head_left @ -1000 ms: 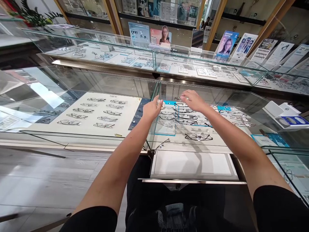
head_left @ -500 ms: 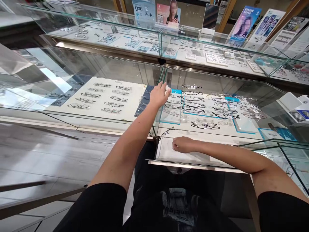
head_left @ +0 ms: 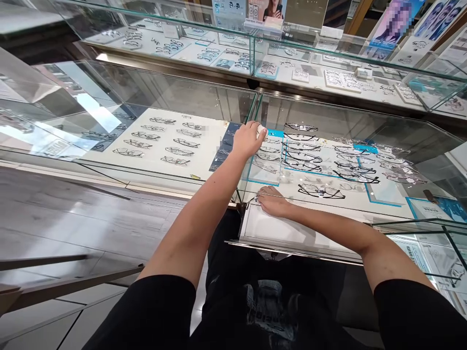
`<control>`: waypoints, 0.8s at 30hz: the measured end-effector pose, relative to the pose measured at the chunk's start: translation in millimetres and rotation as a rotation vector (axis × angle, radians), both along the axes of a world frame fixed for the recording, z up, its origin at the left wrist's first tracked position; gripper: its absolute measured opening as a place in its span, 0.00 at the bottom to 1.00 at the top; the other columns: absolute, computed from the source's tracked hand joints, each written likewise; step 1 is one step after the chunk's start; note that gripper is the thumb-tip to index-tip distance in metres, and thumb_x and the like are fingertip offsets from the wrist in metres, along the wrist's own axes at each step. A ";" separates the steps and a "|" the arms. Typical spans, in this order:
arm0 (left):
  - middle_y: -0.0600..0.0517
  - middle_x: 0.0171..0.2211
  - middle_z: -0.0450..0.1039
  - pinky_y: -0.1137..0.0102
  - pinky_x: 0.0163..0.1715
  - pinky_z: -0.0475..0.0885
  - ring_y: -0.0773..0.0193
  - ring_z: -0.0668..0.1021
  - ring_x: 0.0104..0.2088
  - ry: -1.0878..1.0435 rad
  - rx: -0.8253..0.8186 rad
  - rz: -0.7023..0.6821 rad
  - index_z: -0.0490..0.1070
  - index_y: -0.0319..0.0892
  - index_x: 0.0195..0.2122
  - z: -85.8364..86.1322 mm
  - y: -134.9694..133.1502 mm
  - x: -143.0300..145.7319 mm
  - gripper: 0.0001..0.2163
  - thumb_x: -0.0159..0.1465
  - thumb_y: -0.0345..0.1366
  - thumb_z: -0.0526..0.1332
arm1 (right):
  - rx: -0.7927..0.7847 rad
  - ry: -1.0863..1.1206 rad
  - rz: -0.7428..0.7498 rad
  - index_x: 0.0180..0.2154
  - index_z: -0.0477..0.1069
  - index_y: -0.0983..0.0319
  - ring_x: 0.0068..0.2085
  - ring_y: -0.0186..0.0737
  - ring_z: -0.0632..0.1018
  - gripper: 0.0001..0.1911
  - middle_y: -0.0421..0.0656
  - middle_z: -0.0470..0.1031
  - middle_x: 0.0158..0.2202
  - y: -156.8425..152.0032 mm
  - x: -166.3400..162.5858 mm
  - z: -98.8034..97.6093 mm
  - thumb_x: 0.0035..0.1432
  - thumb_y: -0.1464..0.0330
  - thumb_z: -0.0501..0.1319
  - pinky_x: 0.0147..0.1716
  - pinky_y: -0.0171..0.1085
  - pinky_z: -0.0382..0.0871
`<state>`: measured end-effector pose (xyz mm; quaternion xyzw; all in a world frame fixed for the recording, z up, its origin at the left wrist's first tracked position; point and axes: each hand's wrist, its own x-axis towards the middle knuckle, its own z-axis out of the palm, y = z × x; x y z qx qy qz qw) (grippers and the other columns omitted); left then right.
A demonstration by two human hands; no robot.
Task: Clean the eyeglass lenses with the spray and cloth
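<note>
My left hand [head_left: 248, 140] lies on the glass top of the display case, over the metal joint between two panes. A small white thing [head_left: 260, 129], its kind unclear, shows between my thumb and fingers. My right hand [head_left: 272, 201] reaches into the pulled-out white drawer [head_left: 280, 226] at the front of the case, palm down and fingers curled. Its fingertips are on a pair of eyeglasses [head_left: 256, 198] at the drawer's back left corner, mostly hidden by the hand. Just right of it, a black-framed pair of glasses [head_left: 321, 191] lies inside the case.
Rows of glasses stand on a cream display board [head_left: 146, 141] at left and blue-edged trays [head_left: 383, 200] at right. Behind is a second glass case [head_left: 204, 61] with more frames and advertising cards [head_left: 396, 29]. The drawer's front edge lies close to my body.
My right hand has moved forward and slightly left from the drawer's middle onto the eyeglasses at its back corner. My left hand stays on the glass. The view has shifted slightly.
</note>
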<state>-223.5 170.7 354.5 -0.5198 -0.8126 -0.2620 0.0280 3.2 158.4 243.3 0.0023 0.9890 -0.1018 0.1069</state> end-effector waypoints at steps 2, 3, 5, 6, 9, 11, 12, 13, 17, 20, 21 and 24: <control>0.40 0.73 0.70 0.54 0.68 0.67 0.40 0.74 0.67 0.007 0.000 0.001 0.72 0.36 0.70 -0.2 -0.2 -0.1 0.29 0.80 0.50 0.47 | 0.036 0.001 -0.028 0.52 0.78 0.69 0.63 0.58 0.70 0.16 0.59 0.78 0.59 -6.2 -5.1 -2.0 0.75 0.73 0.53 0.64 0.52 0.60; 0.40 0.73 0.70 0.54 0.67 0.67 0.41 0.74 0.67 0.011 -0.001 0.003 0.72 0.37 0.70 -0.4 -0.3 -0.2 0.29 0.80 0.50 0.47 | 0.054 -0.005 -0.050 0.52 0.78 0.69 0.62 0.58 0.71 0.16 0.59 0.78 0.58 -9.2 -8.2 -3.2 0.74 0.75 0.52 0.62 0.52 0.62; 0.40 0.72 0.71 0.53 0.67 0.67 0.41 0.74 0.67 0.019 -0.004 0.006 0.72 0.37 0.70 -0.7 -0.3 -0.8 0.29 0.80 0.50 0.47 | 0.082 -0.034 -0.091 0.49 0.79 0.69 0.59 0.58 0.74 0.17 0.59 0.80 0.54 -14.6 -15.5 -6.2 0.72 0.79 0.52 0.58 0.51 0.63; 0.39 0.72 0.71 0.53 0.67 0.67 0.41 0.74 0.67 0.023 -0.005 0.004 0.72 0.38 0.69 -0.9 -0.3 -1.2 0.29 0.80 0.50 0.47 | 0.090 -0.052 -0.106 0.48 0.80 0.69 0.58 0.57 0.75 0.18 0.58 0.82 0.51 -16.7 -19.4 -7.9 0.70 0.81 0.52 0.58 0.50 0.64; 0.40 0.70 0.73 0.52 0.68 0.67 0.41 0.74 0.67 0.030 -0.014 -0.009 0.72 0.41 0.69 -0.7 -0.5 -2.5 0.27 0.78 0.52 0.52 | 0.094 -0.107 -0.141 0.46 0.81 0.68 0.55 0.55 0.79 0.18 0.56 0.84 0.49 -20.2 -30.2 -11.8 0.68 0.83 0.54 0.58 0.48 0.64; 0.40 0.68 0.74 0.51 0.66 0.69 0.40 0.75 0.66 0.035 -0.024 -0.017 0.73 0.42 0.68 0.1 -0.8 -3.0 0.27 0.74 0.52 0.58 | 0.086 -0.143 -0.172 0.47 0.82 0.68 0.51 0.52 0.82 0.18 0.56 0.85 0.49 -20.8 -34.3 -11.4 0.66 0.84 0.55 0.55 0.46 0.66; 0.40 0.67 0.75 0.51 0.65 0.70 0.40 0.75 0.65 0.037 -0.028 -0.019 0.73 0.42 0.67 0.7 -1.0 -3.0 0.27 0.72 0.51 0.60 | 0.077 -0.160 -0.189 0.48 0.82 0.67 0.49 0.51 0.83 0.18 0.56 0.86 0.49 -21.0 -34.7 -9.8 0.65 0.84 0.56 0.52 0.44 0.68; 0.39 0.66 0.75 0.51 0.63 0.71 0.39 0.75 0.64 0.039 -0.030 -0.021 0.74 0.42 0.66 1.4 -1.2 -3.0 0.26 0.71 0.50 0.61 | 0.067 -0.174 -0.206 0.48 0.82 0.67 0.47 0.50 0.84 0.19 0.55 0.87 0.48 -21.3 -33.7 -7.1 0.64 0.84 0.57 0.49 0.43 0.69; 0.39 0.61 0.77 0.52 0.57 0.73 0.40 0.77 0.61 0.041 -0.020 -0.029 0.75 0.42 0.60 3.6 -1.1 -3.3 0.21 0.70 0.45 0.61 | 0.004 -0.176 -0.255 0.48 0.83 0.66 0.47 0.51 0.86 0.17 0.55 0.88 0.46 -26.6 -16.5 14.7 0.68 0.80 0.57 0.41 0.40 0.69; 0.39 0.57 0.78 0.54 0.52 0.74 0.42 0.79 0.58 0.031 -0.005 -0.026 0.76 0.43 0.56 3.7 -0.3 -4.3 0.16 0.70 0.43 0.60 | -0.066 -0.133 -0.280 0.47 0.84 0.63 0.49 0.51 0.86 0.17 0.53 0.89 0.46 -34.8 4.7 42.0 0.74 0.74 0.55 0.43 0.40 0.69; 0.39 0.56 0.78 0.55 0.50 0.74 0.43 0.79 0.56 0.028 0.002 -0.023 0.76 0.43 0.55 3.6 -0.1 -4.5 0.15 0.70 0.42 0.60 | -0.092 -0.115 -0.288 0.48 0.84 0.61 0.50 0.49 0.86 0.17 0.51 0.89 0.47 -37.9 11.6 52.5 0.75 0.72 0.55 0.44 0.39 0.69; 0.40 0.54 0.79 0.55 0.47 0.74 0.44 0.80 0.53 0.018 0.025 -0.015 0.76 0.44 0.52 3.7 0.4 -4.1 0.13 0.70 0.40 0.59 | -0.185 -0.066 -0.317 0.51 0.84 0.57 0.50 0.45 0.87 0.15 0.44 0.90 0.50 -46.9 28.7 85.2 0.76 0.67 0.58 0.45 0.37 0.69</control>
